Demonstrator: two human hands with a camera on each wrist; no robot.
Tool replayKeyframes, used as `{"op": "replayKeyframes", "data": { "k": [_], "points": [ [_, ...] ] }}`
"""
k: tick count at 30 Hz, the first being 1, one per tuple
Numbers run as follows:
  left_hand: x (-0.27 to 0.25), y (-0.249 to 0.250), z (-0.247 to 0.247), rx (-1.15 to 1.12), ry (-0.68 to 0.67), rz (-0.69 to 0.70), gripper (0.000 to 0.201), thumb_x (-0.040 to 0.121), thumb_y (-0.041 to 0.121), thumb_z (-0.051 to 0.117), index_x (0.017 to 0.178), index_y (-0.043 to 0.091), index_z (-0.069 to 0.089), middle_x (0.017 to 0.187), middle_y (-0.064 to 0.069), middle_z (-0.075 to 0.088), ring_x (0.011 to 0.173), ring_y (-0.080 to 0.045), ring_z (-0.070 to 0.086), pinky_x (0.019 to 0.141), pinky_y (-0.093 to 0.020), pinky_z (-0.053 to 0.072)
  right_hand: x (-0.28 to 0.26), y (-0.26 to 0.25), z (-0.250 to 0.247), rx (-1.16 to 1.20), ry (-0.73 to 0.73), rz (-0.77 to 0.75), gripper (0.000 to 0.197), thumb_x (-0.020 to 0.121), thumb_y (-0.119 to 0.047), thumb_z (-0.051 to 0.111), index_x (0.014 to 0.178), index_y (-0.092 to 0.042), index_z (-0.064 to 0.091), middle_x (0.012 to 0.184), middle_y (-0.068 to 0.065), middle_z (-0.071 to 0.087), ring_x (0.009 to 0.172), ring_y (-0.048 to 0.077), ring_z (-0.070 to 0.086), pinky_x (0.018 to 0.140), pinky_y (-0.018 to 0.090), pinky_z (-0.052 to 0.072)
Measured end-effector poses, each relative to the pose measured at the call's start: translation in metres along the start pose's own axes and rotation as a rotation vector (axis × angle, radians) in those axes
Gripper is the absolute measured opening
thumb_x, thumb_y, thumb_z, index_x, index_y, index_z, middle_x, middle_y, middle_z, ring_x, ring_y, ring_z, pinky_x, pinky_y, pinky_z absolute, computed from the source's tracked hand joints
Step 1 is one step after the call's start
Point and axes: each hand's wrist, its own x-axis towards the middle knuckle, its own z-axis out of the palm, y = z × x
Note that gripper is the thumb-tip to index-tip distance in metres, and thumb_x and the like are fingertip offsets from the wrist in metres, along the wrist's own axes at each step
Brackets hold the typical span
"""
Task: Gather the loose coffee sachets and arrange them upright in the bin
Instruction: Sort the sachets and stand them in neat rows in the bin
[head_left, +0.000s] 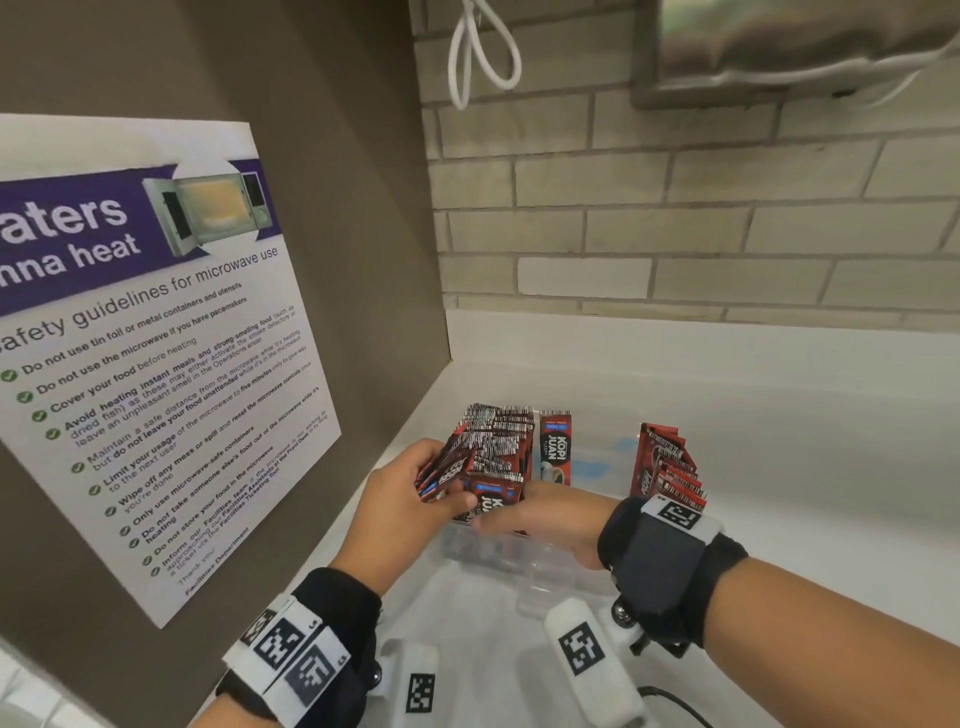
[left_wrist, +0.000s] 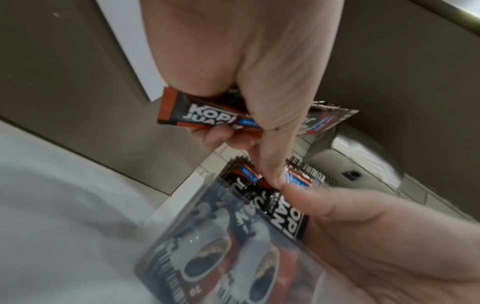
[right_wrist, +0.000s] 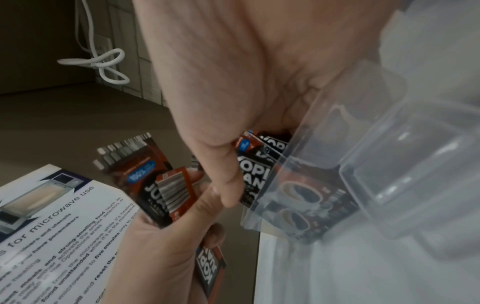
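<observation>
A clear plastic bin (head_left: 524, 564) stands on the white counter, with red and black coffee sachets (head_left: 501, 434) upright in it. My left hand (head_left: 441, 493) grips a fanned bundle of loose sachets (head_left: 451, 464) at the bin's left front corner; the bundle (left_wrist: 200, 115) shows in the left wrist view between thumb and fingers. My right hand (head_left: 501, 522) reaches in from the right and pinches the front sachets (right_wrist: 255, 181) in the bin (right_wrist: 389, 168), thumb on their printed face. Its fingers are hidden behind the sachets. The two thumbs nearly touch.
A single sachet (head_left: 555, 447) and a leaning group of sachets (head_left: 670, 467) stand further right. A brown side panel with a microwave safety poster (head_left: 156, 364) rises close on the left. A tiled wall, a white cable loop (head_left: 483, 52) and a steel dispenser (head_left: 795, 47) lie behind.
</observation>
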Motion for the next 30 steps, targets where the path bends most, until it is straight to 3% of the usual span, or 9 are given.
{"op": "replayKeyframes", "data": {
  "k": [2, 6, 14, 19, 22, 23, 25, 27, 30],
  "points": [
    [0.001, 0.002, 0.0, 0.017, 0.005, 0.009, 0.035, 0.068, 0.004, 0.081, 0.081, 0.027, 0.058, 0.074, 0.011, 0.066, 0.065, 0.008, 0.059, 0.059, -0.005, 0.04, -0.002, -0.001, 0.001, 0.002, 0.002, -0.007, 0.047, 0.076, -0.037, 0.068, 0.121, -0.03, 0.061, 0.123, -0.005, 0.063, 0.118, 0.014, 0.054, 0.107, 0.032, 0.038],
    [0.005, 0.001, -0.003, 0.043, 0.015, 0.003, 0.034, 0.068, 0.006, 0.081, 0.081, 0.028, 0.057, 0.081, 0.009, 0.069, 0.071, 0.005, 0.061, 0.06, -0.006, 0.042, 0.001, 0.003, -0.001, -0.033, 0.05, 0.006, 0.046, 0.085, -0.034, 0.061, 0.129, -0.023, 0.055, 0.127, 0.001, 0.059, 0.12, 0.019, 0.051, 0.109, 0.038, 0.036],
    [0.008, -0.004, 0.0, 0.102, -0.02, 0.029, 0.029, 0.075, 0.009, 0.076, 0.094, 0.024, 0.06, 0.084, 0.011, 0.069, 0.074, 0.006, 0.061, 0.061, -0.003, 0.04, 0.002, 0.005, -0.003, -0.108, 0.066, 0.069, 0.034, 0.093, -0.023, 0.055, 0.127, -0.019, 0.055, 0.124, 0.008, 0.06, 0.115, 0.023, 0.052, 0.103, 0.032, 0.041],
    [0.012, -0.009, -0.014, 0.151, -0.037, 0.036, 0.028, 0.08, 0.01, 0.072, 0.092, 0.029, 0.057, 0.087, 0.013, 0.067, 0.077, 0.007, 0.06, 0.063, -0.005, 0.04, 0.009, 0.005, -0.013, -0.083, 0.127, 0.14, 0.041, 0.081, -0.015, 0.065, 0.119, -0.001, 0.058, 0.124, 0.019, 0.059, 0.108, 0.03, 0.059, 0.094, 0.037, 0.046],
    [0.012, -0.016, -0.016, 0.134, -0.061, 0.003, 0.025, 0.081, 0.009, 0.07, 0.101, 0.023, 0.061, 0.101, 0.006, 0.067, 0.092, -0.004, 0.062, 0.076, -0.012, 0.043, 0.019, 0.012, -0.02, -0.094, 0.098, 0.184, 0.051, 0.067, -0.012, 0.071, 0.115, 0.002, 0.059, 0.129, 0.024, 0.054, 0.114, 0.032, 0.058, 0.096, 0.049, 0.048],
    [0.011, -0.017, -0.016, 0.11, -0.063, -0.007, 0.026, 0.082, 0.008, 0.069, 0.1, 0.025, 0.062, 0.104, 0.005, 0.065, 0.096, -0.006, 0.061, 0.079, -0.012, 0.042, 0.016, 0.009, -0.019, -0.085, 0.096, 0.178, 0.048, 0.07, -0.007, 0.069, 0.116, 0.002, 0.059, 0.124, 0.023, 0.058, 0.109, 0.026, 0.061, 0.092, 0.044, 0.052],
    [0.008, -0.018, -0.015, 0.057, -0.066, -0.041, 0.029, 0.082, 0.006, 0.068, 0.102, 0.026, 0.061, 0.108, 0.005, 0.057, 0.092, -0.003, 0.057, 0.082, -0.013, 0.041, 0.015, 0.006, -0.017, -0.037, 0.072, 0.154, 0.045, 0.08, 0.005, 0.059, 0.124, 0.006, 0.052, 0.112, 0.015, 0.057, 0.096, 0.021, 0.058, 0.084, 0.03, 0.051],
    [0.004, -0.017, -0.014, -0.022, -0.09, -0.105, 0.037, 0.084, 0.004, 0.066, 0.114, 0.024, 0.056, 0.103, 0.008, 0.055, 0.079, 0.001, 0.054, 0.08, -0.016, 0.044, 0.016, 0.005, -0.016, -0.007, 0.06, 0.139, 0.046, 0.081, 0.009, 0.055, 0.126, 0.004, 0.05, 0.11, 0.015, 0.053, 0.098, 0.023, 0.052, 0.09, 0.033, 0.047],
    [0.0, -0.019, -0.012, -0.232, -0.175, -0.188, 0.046, 0.086, -0.002, 0.062, 0.119, 0.028, 0.049, 0.095, 0.011, 0.063, 0.068, 0.006, 0.057, 0.062, -0.007, 0.043, 0.022, 0.0, -0.01, 0.026, 0.078, 0.148, 0.035, 0.08, 0.01, 0.053, 0.11, -0.006, 0.052, 0.107, 0.016, 0.052, 0.095, 0.024, 0.051, 0.09, 0.033, 0.045]
  ]
}}
